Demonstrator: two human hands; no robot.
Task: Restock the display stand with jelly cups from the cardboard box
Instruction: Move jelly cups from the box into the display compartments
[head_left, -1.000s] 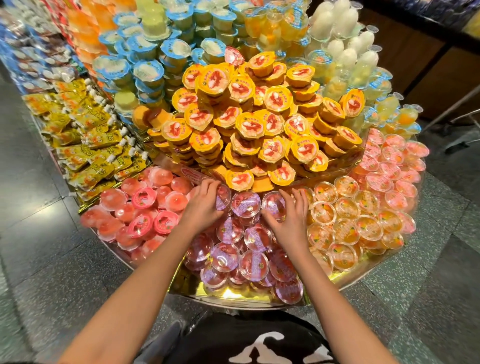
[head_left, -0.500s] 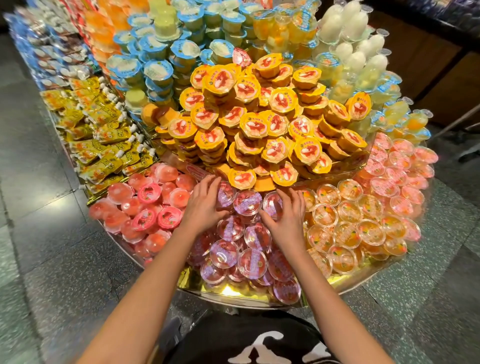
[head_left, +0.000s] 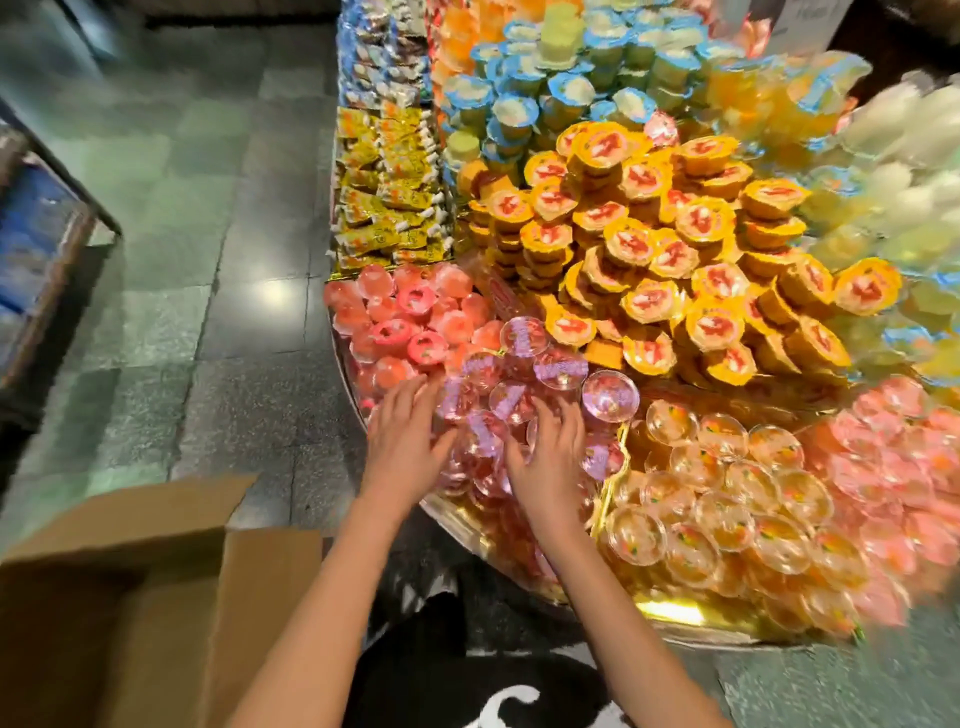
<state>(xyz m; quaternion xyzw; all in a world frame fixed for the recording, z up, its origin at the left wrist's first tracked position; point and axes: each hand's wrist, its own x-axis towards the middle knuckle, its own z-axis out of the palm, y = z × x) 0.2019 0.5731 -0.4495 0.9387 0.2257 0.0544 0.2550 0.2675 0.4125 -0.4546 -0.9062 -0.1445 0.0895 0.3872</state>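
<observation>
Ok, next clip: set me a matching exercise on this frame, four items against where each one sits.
Items
1. cardboard box
2. purple-lidded jelly cups
3. yellow packets
4. blue-lidded cups

Places
A. far part of the display stand, beyond the orange-lidded cups
B. under the left hand and right hand
C. lower left of the view, flaps open
D. left edge of the stand, just beyond the pink cups

Pairs: 1-C, 2-B, 3-D, 4-A
</observation>
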